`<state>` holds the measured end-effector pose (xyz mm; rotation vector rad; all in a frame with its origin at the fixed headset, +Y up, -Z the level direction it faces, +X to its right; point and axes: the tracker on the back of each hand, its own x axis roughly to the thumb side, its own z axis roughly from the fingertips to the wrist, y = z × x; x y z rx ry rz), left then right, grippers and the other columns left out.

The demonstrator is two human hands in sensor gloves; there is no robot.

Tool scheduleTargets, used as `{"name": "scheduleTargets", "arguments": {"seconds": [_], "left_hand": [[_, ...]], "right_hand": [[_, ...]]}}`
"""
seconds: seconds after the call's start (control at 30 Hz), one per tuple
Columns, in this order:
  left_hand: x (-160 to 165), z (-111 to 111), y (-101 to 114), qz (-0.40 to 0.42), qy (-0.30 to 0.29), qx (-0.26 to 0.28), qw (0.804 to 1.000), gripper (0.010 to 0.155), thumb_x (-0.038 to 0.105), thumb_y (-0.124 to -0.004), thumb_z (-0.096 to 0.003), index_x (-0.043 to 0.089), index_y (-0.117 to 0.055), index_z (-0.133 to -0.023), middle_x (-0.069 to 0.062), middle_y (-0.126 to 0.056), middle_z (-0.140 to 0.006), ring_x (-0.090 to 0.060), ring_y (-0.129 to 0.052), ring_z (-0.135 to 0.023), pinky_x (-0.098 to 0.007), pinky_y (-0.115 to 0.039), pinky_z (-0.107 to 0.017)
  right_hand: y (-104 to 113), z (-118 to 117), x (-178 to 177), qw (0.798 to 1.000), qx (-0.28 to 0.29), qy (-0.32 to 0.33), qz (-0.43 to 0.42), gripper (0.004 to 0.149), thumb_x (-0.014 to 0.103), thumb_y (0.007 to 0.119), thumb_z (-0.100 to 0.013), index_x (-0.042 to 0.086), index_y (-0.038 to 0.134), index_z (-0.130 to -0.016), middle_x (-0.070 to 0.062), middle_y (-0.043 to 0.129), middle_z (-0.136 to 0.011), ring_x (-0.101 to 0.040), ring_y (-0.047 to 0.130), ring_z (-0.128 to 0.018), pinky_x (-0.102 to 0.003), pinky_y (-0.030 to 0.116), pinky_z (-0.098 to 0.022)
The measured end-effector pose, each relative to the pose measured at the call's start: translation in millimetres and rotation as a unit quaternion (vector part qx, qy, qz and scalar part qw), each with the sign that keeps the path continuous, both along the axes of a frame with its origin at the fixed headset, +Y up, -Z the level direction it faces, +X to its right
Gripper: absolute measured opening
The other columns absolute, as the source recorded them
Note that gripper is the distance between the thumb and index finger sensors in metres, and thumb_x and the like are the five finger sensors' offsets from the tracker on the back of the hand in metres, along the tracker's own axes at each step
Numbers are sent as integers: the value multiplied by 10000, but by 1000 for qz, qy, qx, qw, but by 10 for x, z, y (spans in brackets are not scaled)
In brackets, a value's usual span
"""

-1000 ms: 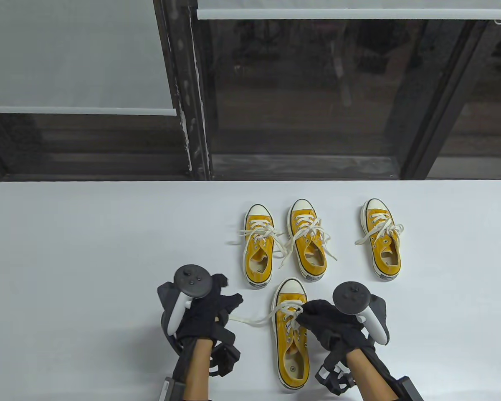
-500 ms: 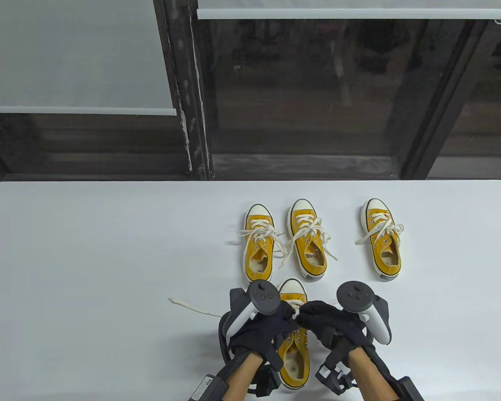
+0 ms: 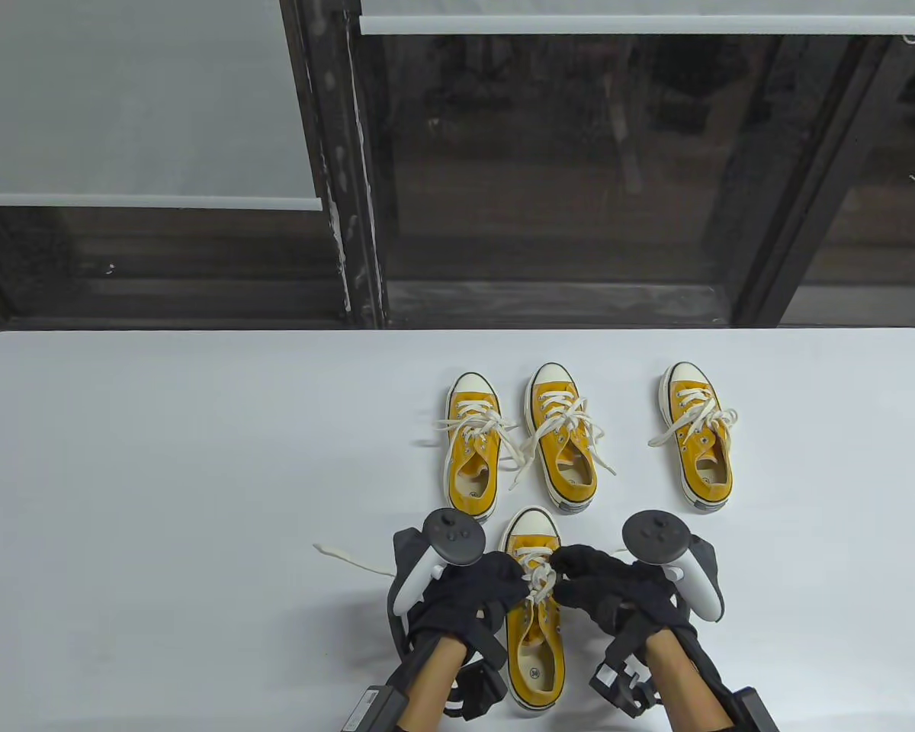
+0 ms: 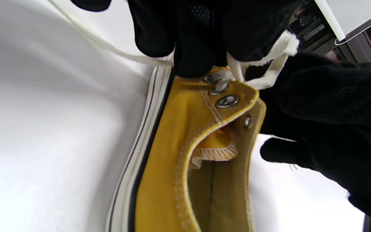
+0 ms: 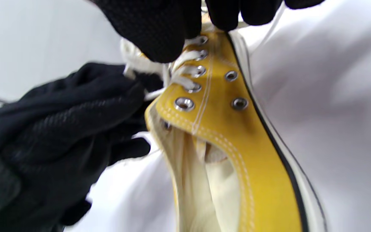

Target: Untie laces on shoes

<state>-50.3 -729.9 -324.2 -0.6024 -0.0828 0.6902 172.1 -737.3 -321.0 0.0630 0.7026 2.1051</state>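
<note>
Left hand (image 3: 469, 591) has slid slightly left, uncovering the near shoe's (image 3: 534, 648) laces (image 3: 537, 579).
Both hands' fingers (image 4: 198, 48) pinch lace at the top eyelets; right hand (image 3: 610, 591) opposite, shoe on counter (image 3: 160, 457) between them.

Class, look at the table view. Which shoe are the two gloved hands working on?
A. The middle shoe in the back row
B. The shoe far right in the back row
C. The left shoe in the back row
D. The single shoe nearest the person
D: the left hand and right hand both pinch the laces of the nearest shoe; the other three lie untouched.
</note>
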Motion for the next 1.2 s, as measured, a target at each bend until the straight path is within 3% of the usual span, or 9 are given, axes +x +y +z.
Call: {"name": "scheduleTargets", "arguments": {"seconds": [0.07, 0.17, 0.33, 0.53, 0.67, 0.8, 0.97, 1.1, 1.2], "left_hand": [[13, 10, 31, -12, -5, 12, 1000, 396, 423, -801, -581, 306, -779, -959, 70, -888, -952, -220, -723, -1057, -654, -427, -807], [0, 18, 42, -18, 9, 15, 1000, 395, 421, -811, -571, 286, -799, -942, 52, -910, -923, -233, -749, -1032, -658, -452, -794], [-50, 21, -13, -4, 47, -15, 999, 408, 395, -824, -568, 253, -797, -950, 15, -905, -921, -266, -763, -1003, -653, -473, -781], [83, 44, 22, 4, -5, -1, 1000, 728, 418, -828, -570, 325, -431, -1173, -26, -633, -1158, -296, -607, -1102, -696, -370, -794], [95, 47, 30, -2, -4, 6, 1000, 416, 424, -740, -612, 330, -740, -1017, 37, -783, -1058, -252, -663, -1080, -693, -367, -804], [-5, 34, -15, 13, 38, -10, 999, 420, 448, -715, -620, 321, -752, -1018, 27, -832, -1013, -256, -725, -1035, -685, -404, -797], [13, 34, 10, 10, 36, -2, 999, 395, 392, -767, -605, 295, -778, -989, 33, -822, -1003, -239, -722, -1032, -684, -411, -795], [4, 36, 9, 3, 37, 4, 999, 402, 553, -796, -558, 291, -796, -863, 66, -830, -916, -221, -721, -1016, -679, -416, -796], [-37, 47, 12, -24, 71, 11, 997, 365, 549, -742, -602, 283, -817, -841, 44, -839, -905, -240, -724, -1003, -667, -418, -798]], "right_hand": [[11, 16, -41, 1000, 12, -14, 13, 665, 389, 769, -608, 206, 449, -1162, -213, 366, -1161, -485, 403, -1059, -661, 406, -730], [58, 38, -40, 993, 63, -58, 80, 364, 391, 725, -620, 238, 768, -947, -105, 536, -1123, -409, 522, -1059, -633, 462, -734], [100, 45, 20, 992, 75, -67, 69, 363, 400, 702, -627, 217, 817, -918, -101, 601, -1101, -420, 544, -1052, -640, 468, -728], [89, 43, -27, 996, 62, -42, 46, 356, 370, 683, -632, 222, 804, -932, -110, 597, -1107, -428, 535, -1055, -644, 460, -729], [85, 41, -27, 996, 63, -44, 45, 368, 373, 670, -638, 187, 780, -935, -114, 581, -1107, -420, 538, -1055, -642, 457, -731], [67, 35, -27, 987, 90, -52, 119, 388, 409, 676, -637, 139, 754, -905, -110, 581, -1089, -411, 566, -1042, -642, 473, -726], [41, 31, -59, 989, 81, -45, 112, 342, 393, 740, -620, 210, 676, -901, -107, 504, -1109, -402, 516, -1065, -645, 451, -737], [98, 66, -65, 978, 122, -71, 152, 321, 513, 680, -637, 233, 814, -719, -62, 587, -1088, -380, 552, -1067, -656, 445, -737], [130, 91, -76, 955, 161, -95, 230, 341, 497, 690, -631, 229, 884, -709, -70, 686, -1053, -392, 623, -1033, -659, 481, -718]]}}
